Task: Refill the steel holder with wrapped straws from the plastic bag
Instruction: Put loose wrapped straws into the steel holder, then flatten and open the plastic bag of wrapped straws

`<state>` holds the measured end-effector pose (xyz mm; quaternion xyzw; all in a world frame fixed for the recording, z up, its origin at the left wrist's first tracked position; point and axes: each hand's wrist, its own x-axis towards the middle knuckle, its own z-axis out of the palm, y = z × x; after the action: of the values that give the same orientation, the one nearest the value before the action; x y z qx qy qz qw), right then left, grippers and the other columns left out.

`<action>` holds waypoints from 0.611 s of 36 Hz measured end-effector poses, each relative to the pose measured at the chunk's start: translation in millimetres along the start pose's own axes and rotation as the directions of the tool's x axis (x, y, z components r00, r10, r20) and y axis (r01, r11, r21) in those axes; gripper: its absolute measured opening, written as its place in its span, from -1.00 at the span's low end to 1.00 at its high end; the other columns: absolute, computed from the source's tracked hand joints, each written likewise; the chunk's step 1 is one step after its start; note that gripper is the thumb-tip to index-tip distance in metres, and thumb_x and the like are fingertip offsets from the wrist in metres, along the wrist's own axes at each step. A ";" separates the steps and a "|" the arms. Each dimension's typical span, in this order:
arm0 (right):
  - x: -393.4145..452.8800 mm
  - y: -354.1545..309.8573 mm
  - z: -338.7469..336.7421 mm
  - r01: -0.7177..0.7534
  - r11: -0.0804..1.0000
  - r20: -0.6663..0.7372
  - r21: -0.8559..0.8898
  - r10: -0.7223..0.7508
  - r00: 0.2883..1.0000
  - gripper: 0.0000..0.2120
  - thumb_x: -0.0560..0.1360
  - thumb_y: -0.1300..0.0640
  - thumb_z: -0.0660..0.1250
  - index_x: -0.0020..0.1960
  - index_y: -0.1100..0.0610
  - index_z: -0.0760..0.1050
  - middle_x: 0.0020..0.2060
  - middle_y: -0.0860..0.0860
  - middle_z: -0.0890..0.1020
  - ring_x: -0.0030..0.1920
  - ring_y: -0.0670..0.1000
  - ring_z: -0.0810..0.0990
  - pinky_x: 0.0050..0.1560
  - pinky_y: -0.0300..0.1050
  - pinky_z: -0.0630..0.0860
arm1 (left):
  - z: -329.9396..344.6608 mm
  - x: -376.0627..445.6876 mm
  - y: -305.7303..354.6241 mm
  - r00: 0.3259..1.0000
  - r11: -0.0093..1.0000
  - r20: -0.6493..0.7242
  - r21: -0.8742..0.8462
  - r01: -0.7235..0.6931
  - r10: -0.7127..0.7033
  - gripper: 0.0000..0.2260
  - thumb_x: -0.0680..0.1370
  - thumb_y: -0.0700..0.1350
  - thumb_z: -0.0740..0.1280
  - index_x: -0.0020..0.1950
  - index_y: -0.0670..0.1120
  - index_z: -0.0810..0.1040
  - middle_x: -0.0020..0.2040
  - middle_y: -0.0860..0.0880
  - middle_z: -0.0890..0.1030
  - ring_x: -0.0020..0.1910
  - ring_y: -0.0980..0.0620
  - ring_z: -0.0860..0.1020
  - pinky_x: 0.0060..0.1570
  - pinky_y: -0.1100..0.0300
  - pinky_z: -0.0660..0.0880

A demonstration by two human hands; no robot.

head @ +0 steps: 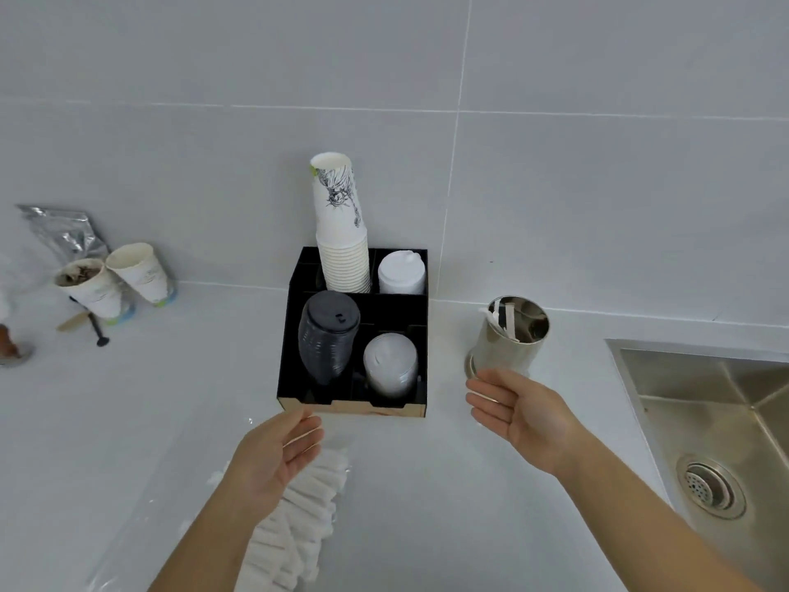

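The steel holder (508,341) stands upright on the white counter, right of the black organiser, with a few wrapped straws leaning inside it. My right hand (518,414) hovers just in front of the holder, palm turned inward, fingers apart, holding nothing. A bundle of white wrapped straws (299,519) lies on the counter near the front, partly in a clear plastic bag (141,519) that spreads to the left. My left hand (277,457) is above the bundle's far end, fingers spread and empty.
A black organiser (294,335) holds stacked paper cups (341,232) and black and white lids. Two used paper cups (111,279) and a foil pouch (64,228) sit at the far left. A steel sink (717,420) with a drain lies at the right.
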<state>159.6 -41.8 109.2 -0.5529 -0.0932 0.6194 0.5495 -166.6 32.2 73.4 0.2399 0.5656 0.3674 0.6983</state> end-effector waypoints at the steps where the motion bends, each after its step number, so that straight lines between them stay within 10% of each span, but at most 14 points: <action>1: 0.7 8.3 4.6 -0.023 1.000 0.002 -0.010 0.023 1.000 -0.75 0.56 0.12 0.33 0.14 0.25 0.58 0.01 0.15 0.72 0.01 0.12 0.71 -0.02 0.00 0.60 | -13.9 -1.6 -1.2 1.000 1.000 -0.025 -0.001 0.005 -0.005 -0.84 0.57 -0.12 0.36 0.03 -0.20 0.66 -0.10 -0.12 0.73 -0.14 -0.06 0.70 -0.12 0.07 0.61; 12: 8.1 96.8 52.5 -0.214 0.971 -0.040 -0.107 0.211 0.977 -0.75 0.59 0.08 0.30 0.14 0.23 0.59 0.02 0.13 0.72 0.05 0.12 0.69 -0.02 -0.01 0.60 | -135.5 -6.8 4.9 0.970 0.995 -0.244 0.098 0.026 -0.001 -0.87 0.55 -0.14 0.38 0.02 -0.17 0.65 -0.09 -0.11 0.69 -0.05 -0.10 0.65 -0.05 0.05 0.56; 22: 2.0 166.5 85.7 -0.305 0.934 -0.125 -0.187 0.285 0.950 -0.75 0.54 0.13 0.36 0.18 0.20 0.55 0.09 0.15 0.66 0.08 0.13 0.64 -0.07 -0.04 0.59 | -215.0 23.4 14.3 0.868 0.817 -0.401 0.577 -0.007 0.291 -0.80 0.51 -0.13 0.43 0.12 -0.10 0.62 -0.09 0.01 0.62 -0.14 0.01 0.55 -0.11 0.15 0.45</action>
<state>-3.7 -61.1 19.4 -0.6430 -0.0457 0.6548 0.3946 -375.7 42.0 17.0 0.3810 0.7788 0.2885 0.4062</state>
